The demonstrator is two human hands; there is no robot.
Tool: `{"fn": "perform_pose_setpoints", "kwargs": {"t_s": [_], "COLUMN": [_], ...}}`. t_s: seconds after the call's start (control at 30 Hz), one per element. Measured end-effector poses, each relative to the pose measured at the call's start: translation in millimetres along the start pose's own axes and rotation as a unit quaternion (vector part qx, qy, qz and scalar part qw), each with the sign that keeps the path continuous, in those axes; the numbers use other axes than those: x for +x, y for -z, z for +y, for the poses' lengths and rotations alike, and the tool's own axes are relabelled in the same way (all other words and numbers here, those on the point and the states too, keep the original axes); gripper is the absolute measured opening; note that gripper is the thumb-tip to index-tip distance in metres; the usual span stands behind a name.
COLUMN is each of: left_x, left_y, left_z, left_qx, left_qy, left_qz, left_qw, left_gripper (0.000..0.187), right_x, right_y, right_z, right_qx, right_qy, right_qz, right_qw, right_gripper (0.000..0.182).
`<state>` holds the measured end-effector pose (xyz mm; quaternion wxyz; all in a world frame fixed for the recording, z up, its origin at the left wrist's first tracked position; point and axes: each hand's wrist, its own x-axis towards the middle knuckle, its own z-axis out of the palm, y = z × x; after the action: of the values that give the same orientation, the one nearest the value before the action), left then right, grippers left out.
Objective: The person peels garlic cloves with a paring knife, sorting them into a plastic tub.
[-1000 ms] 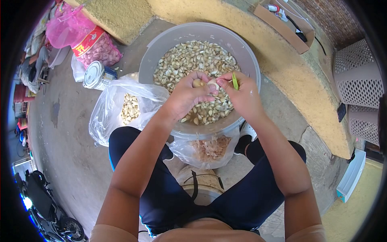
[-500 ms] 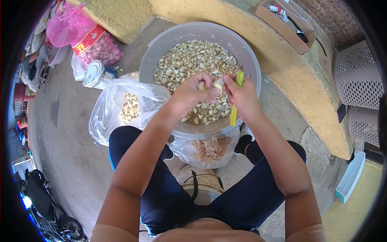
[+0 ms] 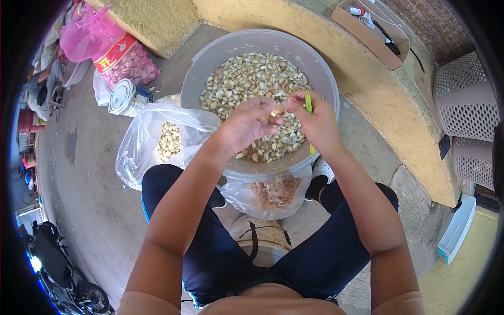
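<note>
Above a large grey tub (image 3: 195,73) of unpeeled garlic cloves (image 3: 247,79), my two hands meet at one garlic clove (image 3: 279,109). My left hand (image 3: 245,123) pinches it between thumb and forefinger, the other fingers loosely spread. From the other side, the fingertips of my right hand (image 3: 318,122) close at the clove's edge. A slim yellow-green tool (image 3: 308,102) is also tucked in my right hand; the palm hides its middle, and I cannot make out a blade. Left of the tub, a clear plastic bag (image 3: 137,142) holds pale peeled cloves (image 3: 169,140).
A bag of papery garlic skins (image 3: 275,193) hangs at the tub's near side, above a bucket (image 3: 262,236) between my legs. A can (image 3: 124,97) and pink mesh sack (image 3: 131,63) stand at left. A low yellow wall (image 3: 367,89) curves behind, with a cardboard box (image 3: 375,39) on it.
The fingers of my left hand have opened out somewhat, leaving the clove in a thumb-and-forefinger pinch. My right hand has turned slightly, and the yellow-green tool has tilted with it.
</note>
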<state>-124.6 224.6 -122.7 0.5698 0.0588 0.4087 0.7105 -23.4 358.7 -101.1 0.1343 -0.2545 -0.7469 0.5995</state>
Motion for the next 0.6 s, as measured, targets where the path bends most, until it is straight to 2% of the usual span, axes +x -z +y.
{"fn": "perform_pose_setpoints", "kwargs": {"t_s": [0.17, 0.27, 0.47, 0.6], "left_x": [1.5, 1.3, 1.2, 2.5], "left_y": [0.7, 2.6, 0.5, -1.9], "left_z": [-3.2, -4.9, -5.6, -12.1], "left_qx": [-0.013, -0.026, -0.007, 0.006], "left_qy": [-0.024, -0.025, -0.03, -0.064], "left_qz": [0.021, 0.023, 0.041, 0.074], "left_qw": [0.999, 0.999, 0.999, 0.995], "left_gripper": [0.02, 0.017, 0.018, 0.021], "right_x": [-4.4, -4.2, -8.4, -10.6], "right_y": [-5.4, -5.5, -5.7, -10.3], "right_z": [1.3, 1.6, -4.4, 1.8], "right_qx": [-0.018, -0.089, -0.142, -0.197], "right_qy": [0.104, 0.183, 0.162, 0.241], "right_qz": [0.002, -0.01, 0.006, 0.049], "right_qw": [0.994, 0.979, 0.976, 0.949], "right_gripper": [0.023, 0.025, 0.027, 0.024]}}
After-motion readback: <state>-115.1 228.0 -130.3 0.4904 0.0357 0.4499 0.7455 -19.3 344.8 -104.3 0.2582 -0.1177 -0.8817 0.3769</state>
